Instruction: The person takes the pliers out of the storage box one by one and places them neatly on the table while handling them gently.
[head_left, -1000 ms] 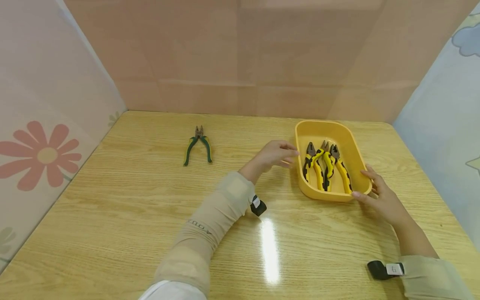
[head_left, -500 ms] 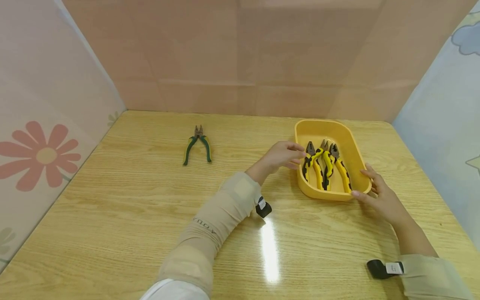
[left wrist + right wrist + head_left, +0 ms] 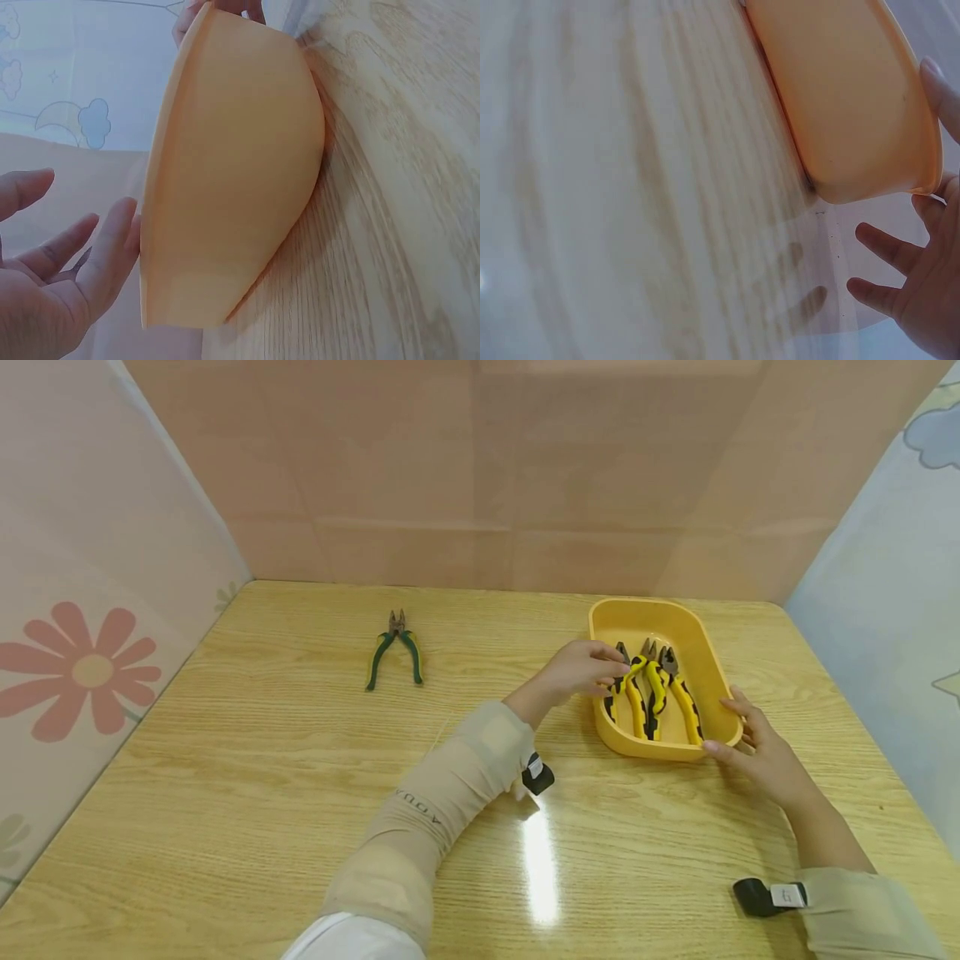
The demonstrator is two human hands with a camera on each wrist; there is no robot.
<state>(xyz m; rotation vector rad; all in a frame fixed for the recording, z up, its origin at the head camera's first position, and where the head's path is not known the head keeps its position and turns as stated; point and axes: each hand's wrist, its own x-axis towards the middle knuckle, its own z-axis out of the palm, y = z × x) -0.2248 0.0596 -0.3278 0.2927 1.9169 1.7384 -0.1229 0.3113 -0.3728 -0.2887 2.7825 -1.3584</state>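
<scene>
Head view. At right on the wood-grain table (image 3: 270, 777), a yellow tray (image 3: 652, 617), upright, with yellow-and-black pliers (image 3: 657, 689) side by side on its floor — three dark heads visible, toward the back. Across the left rim, the left hand (image 3: 581, 672), relaxed and unclenched, with fingertips over the leftmost pliers; contact with the handles impossible to tell. At the near right corner, the right hand (image 3: 765, 760), grasping the yellow tray, with thumb at the near rim and fingers at the right-hand rim. Well apart to the left, a pair of green-handled pliers (image 3: 397, 628), with handles spread. On both forearms, beige sleeves (image 3: 427, 827).

Left wrist view. Outer wall of the tray, with base down on the table. Just beside the rim, fingers of the left hand, loosely spread. Beyond, a pale hanging with a printed blue cloud (image 3: 94, 124).

Right wrist view. Rounded corner of the tray, held between thumb and index finger of the right hand — remaining fingers extended and spread, apart from the wall. Contents hidden by the tray's side.
</scene>
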